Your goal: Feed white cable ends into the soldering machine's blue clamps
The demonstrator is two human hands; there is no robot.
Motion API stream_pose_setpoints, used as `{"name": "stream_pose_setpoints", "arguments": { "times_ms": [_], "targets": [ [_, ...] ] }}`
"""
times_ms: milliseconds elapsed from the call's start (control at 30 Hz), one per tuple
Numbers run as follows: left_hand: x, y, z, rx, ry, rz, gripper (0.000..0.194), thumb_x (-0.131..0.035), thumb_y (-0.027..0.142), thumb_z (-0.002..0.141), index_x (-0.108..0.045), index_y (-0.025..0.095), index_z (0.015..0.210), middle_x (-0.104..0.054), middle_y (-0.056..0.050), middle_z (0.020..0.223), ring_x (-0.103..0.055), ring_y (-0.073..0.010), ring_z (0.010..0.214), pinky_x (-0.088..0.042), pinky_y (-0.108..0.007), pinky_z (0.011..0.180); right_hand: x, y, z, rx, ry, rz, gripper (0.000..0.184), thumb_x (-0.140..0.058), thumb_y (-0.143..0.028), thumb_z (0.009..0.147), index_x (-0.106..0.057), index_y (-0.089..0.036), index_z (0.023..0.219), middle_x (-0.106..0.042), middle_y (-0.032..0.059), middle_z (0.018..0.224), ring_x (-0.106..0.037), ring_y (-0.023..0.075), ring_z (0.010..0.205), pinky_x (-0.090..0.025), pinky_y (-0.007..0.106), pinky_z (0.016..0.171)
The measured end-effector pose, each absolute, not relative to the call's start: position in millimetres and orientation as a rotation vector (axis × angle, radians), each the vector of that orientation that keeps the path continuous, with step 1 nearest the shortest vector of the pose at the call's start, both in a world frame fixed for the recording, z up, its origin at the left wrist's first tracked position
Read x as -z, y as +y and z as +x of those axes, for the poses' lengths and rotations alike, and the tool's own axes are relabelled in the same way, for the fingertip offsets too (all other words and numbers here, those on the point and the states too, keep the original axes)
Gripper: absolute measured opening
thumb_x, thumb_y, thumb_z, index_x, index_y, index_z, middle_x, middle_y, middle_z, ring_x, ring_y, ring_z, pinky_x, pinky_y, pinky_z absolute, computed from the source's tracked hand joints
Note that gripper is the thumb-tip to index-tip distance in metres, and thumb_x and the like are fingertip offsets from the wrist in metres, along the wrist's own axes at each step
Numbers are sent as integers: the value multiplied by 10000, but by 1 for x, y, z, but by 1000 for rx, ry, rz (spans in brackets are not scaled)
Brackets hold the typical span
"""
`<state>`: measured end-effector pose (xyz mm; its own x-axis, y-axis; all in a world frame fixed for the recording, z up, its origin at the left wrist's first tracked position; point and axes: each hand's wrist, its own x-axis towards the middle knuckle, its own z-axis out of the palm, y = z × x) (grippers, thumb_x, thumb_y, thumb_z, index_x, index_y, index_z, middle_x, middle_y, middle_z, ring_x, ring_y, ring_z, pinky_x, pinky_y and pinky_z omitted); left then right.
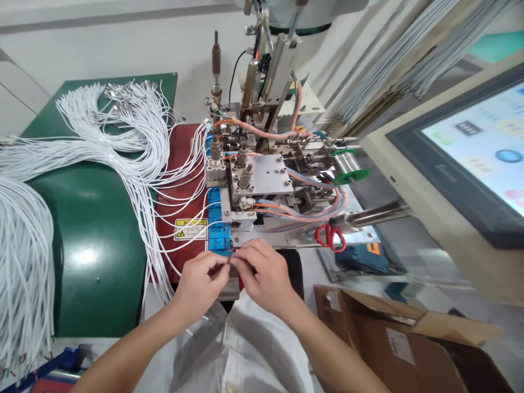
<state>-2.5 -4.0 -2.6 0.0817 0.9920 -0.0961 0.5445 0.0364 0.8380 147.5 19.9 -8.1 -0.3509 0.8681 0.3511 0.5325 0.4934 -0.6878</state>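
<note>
My left hand and my right hand meet fingertip to fingertip at the front end of a row of blue cable holders. Both are closed in a pinch. A white cable runs from the left up to my left hand and seems to be held there; its tip is hidden by the fingers. What my right fingers pinch is too small to make out. Other white cables lead from a large bundle into the blue holders along the machine.
A green table at left carries thick bundles of white cables. Right of the machine are a wire spool with green flanges, red-handled scissors and a touch screen. An open cardboard box stands at lower right.
</note>
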Motion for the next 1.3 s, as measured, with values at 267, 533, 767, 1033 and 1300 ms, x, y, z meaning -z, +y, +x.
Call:
{"name": "stream_pose_setpoints", "arguments": {
  "times_ms": [267,533,767,1033,1300],
  "targets": [
    [19,-11,12,-1004,1503,1019,191,-571,288,775,-651,133,853,-675,-58,804,-621,-146,708,-523,-240,663,33,9,141,-89,-1899,-1135,129,-607,-142,727,-647,-212,829,-620,60,728,-539,182,667,-434,325,660],
    [28,-14,10,-1083,1495,1158,243,-549,244,809,-630,180,1029,-606,-21,791,-566,-89,631,-507,-200,620,30,10,133,-893,-1490,-1293,137,-540,-172,783,-606,-178,663,-571,32,670,-537,146,627,-422,261,560],
    [27,-13,10,-1072,1406,1283,283,-483,219,856,-603,250,1110,-515,-4,805,-549,-65,587,-491,-185,561,34,9,137,-1241,-1292,-1267,132,-552,-228,772,-605,-177,662,-543,15,676,-507,136,633,-407,251,572],
    [26,-14,8,-1016,1403,1330,299,-473,213,860,-581,236,1138,-529,-10,818,-561,-73,603,-488,-198,588,33,15,135,-1485,-1026,-1295,151,-603,-296,714,-563,-171,639,-515,-7,618,-474,119,550,-419,258,534],
    [22,-8,10,-935,1397,1128,315,-474,260,850,-572,163,1133,-538,-5,746,-547,-76,557,-476,-207,564,34,15,136,-1413,-1088,-1330,140,-586,-274,720,-571,-167,630,-518,-4,616,-472,118,556,-402,251,540]
  ]
}}
